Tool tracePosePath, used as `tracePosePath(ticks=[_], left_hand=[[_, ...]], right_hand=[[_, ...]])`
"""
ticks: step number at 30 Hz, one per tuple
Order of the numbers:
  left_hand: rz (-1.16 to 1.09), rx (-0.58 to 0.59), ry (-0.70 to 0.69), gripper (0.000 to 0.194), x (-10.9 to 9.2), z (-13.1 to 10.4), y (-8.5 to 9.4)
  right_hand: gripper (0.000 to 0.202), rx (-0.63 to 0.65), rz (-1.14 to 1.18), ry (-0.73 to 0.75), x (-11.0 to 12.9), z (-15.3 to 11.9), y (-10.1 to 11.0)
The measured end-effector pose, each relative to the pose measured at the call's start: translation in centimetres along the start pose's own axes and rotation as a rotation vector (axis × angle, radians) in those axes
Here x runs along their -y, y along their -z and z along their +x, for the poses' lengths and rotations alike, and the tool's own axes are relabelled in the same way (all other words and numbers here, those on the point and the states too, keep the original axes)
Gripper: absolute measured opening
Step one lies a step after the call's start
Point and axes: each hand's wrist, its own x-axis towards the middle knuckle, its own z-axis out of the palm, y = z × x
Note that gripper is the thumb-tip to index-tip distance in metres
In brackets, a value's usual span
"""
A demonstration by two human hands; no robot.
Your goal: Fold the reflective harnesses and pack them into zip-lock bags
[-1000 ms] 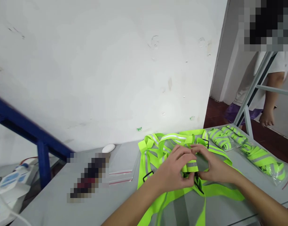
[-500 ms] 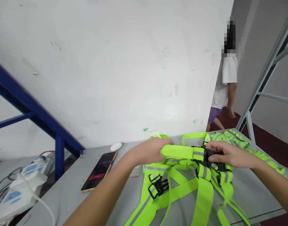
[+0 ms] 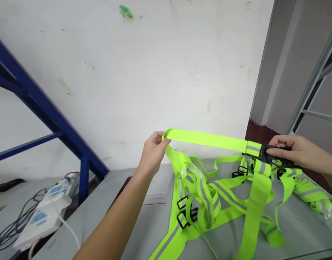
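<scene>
Bright yellow-green webbing straps with grey reflective stripes lie tangled on the grey table, forming a reflective harness (image 3: 228, 213). Pinched between thumb and fingers, a looped strap (image 3: 206, 140) is in my left hand (image 3: 154, 150), raised above the table. That strap runs taut to the right, to a black plastic buckle (image 3: 264, 153). My right hand (image 3: 301, 151) is closed around the black buckle parts, with more strap ends hanging below. Another black side-release buckle (image 3: 188, 216) lies on the harness at its left.
A phone, mostly behind my left forearm, lies on the table (image 3: 98, 206). A clear bag with red lines (image 3: 155, 199) is beside it. White power strips (image 3: 46, 213) and cables are at left. Packed reflective straps (image 3: 314, 196) lie at right. A blue metal frame (image 3: 57, 122) slants along the wall.
My left hand has moved left and up, drawing the strap out straight from the buckle. My right hand has shifted right and up with the buckle. The person at the back has left view.
</scene>
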Motion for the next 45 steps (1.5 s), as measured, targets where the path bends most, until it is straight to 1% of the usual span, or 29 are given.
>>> tracePosePath(ticks=[2, 3, 5, 7, 9, 11, 12, 14, 16, 17, 18, 20, 22, 23, 25, 26, 27, 28, 30, 32, 33, 35, 37, 38, 40, 41, 42, 45], left_hand=[[-0.004, 0.008, 0.04, 0.028, 1.1, 0.5, -0.6], [0.029, 0.011, 0.052, 0.032, 1.8, 0.7, -0.9], [0.13, 0.071, 0.067, 0.038, 3.4, 0.6, -1.8], [0.196, 0.193, 0.073, 0.042, 4.7, -0.5, -3.2], [0.243, 0.295, 0.02, 0.051, 5.2, -2.8, -5.0], [0.311, 0.361, -0.127, 0.056, 4.7, -5.6, -6.9], [0.294, 0.42, -0.143, 0.054, 4.1, -6.9, -7.7], [0.15, 0.666, -0.082, 0.048, 2.2, -9.0, -9.1], [-0.069, 0.873, 0.012, 0.05, 0.1, -9.8, -10.0], [-0.175, 0.944, 0.065, 0.052, -0.7, -9.8, -10.2], [-0.271, 0.981, 0.115, 0.052, -1.4, -9.5, -10.3], [-0.433, 0.986, 0.199, 0.05, -2.2, -8.6, -10.3], [-0.58, 0.98, 0.248, 0.051, -2.4, -7.4, -10.1], [-0.64, 1.01, 0.268, 0.055, -2.3, -6.9, -10.0], [-0.693, 1.113, 0.338, 0.066, -2.0, -6.2, -9.8], [-0.675, 1.151, 0.393, 0.07, -2.0, -6.1, -9.8], [-0.633, 1.166, 0.458, 0.07, -1.9, -6.1, -9.8], [-0.589, 1.149, 0.526, 0.066, -1.9, -6.1, -10.0], [-0.52, 1.072, 0.652, 0.045, -1.9, -6.6, -10.4], [-0.493, 0.977, 0.722, 0.029, -1.8, -7.2, -10.7], [-0.492, 0.916, 0.73, 0.026, -1.8, -7.5, -10.7], [-0.49, 0.803, 0.71, 0.025, -1.6, -8.1, -10.4], [-0.502, 0.718, 0.684, 0.03, -1.3, -8.3, -9.8], [-0.516, 0.684, 0.674, 0.032, -1.2, -8.3, -9.4], [-0.553, 0.595, 0.653, 0.035, -1.1, -8.0, -8.5], [-0.567, 0.543, 0.633, 0.037, -1.0, -7.8, -8.0], [-0.576, 0.5, 0.6, 0.038, -1.0, -7.5, -7.6], [-0.555, 0.44, 0.464, 0.04, -0.8, -6.7, -6.5]], right_hand=[[0.035, -0.066, 0.11, -0.006, 0.3, -0.2, 0.5], [0.034, -0.089, 0.184, -0.016, 0.5, -0.2, 0.6], [0.033, -0.184, 0.371, -0.037, 0.9, -0.1, 0.4], [0.03, -0.219, 0.542, -0.075, 1.4, 0.2, -0.2], [0.029, -0.213, 0.659, -0.116, 1.8, 0.7, -1.0], [0.031, -0.162, 0.703, -0.166, 2.2, 1.3, -2.0], [0.031, -0.131, 0.703, -0.197, 2.4, 1.5, -2.4], [0.027, -0.093, 0.675, -0.245, 2.9, 1.8, -3.3], [0.025, -0.047, 0.623, -0.245, 3.5, 1.8, -4.1], [0.026, -0.014, 0.587, -0.23, 3.8, 1.8, -4.5], [0.028, 0.023, 0.551, -0.21, 4.0, 1.7, -4.8], [0.03, 0.09, 0.501, -0.181, 4.3, 1.4, -5.2], [0.031, 0.151, 0.496, -0.199, 4.4, 1.0, -5.6], [0.031, 0.184, 0.498, -0.216, 4.3, 0.8, -5.7], [0.032, 0.254, 0.487, -0.226, 3.9, 0.4, -6.1], [0.032, 0.291, 0.467, -0.214, 3.7, 0.3, -6.3], [0.031, 0.322, 0.432, -0.195, 3.4, 0.2, -6.6], [0.031, 0.348, 0.383, -0.172, 3.2, 0.1, -6.8], [0.029, 0.384, 0.265, -0.136, 2.8, 0.0, -7.1], [0.028, 0.397, 0.176, -0.108, 2.8, -0.2, -7.1], [0.029, 0.404, 0.165, -0.1, 2.8, -0.4, -7.1], [0.037, 0.432, 0.21, -0.116, 2.9, -0.9, -6.8], [0.045, 0.498, 0.27, -0.165, 2.7, -1.6, -6.4], [0.043, 0.546, 0.28, -0.182, 2.5, -1.8, -6.3], [0.03, 0.603, 0.251, -0.171, 1.9, -2.3, -6.1], [0.023, 0.605, 0.227, -0.152, 1.4, -2.4, -6.0], [0.021, 0.591, 0.204, -0.134, 1.0, -2.5, -5.8], [0.024, 0.512, 0.128, -0.129, -0.1, -2.4, -4.3]])
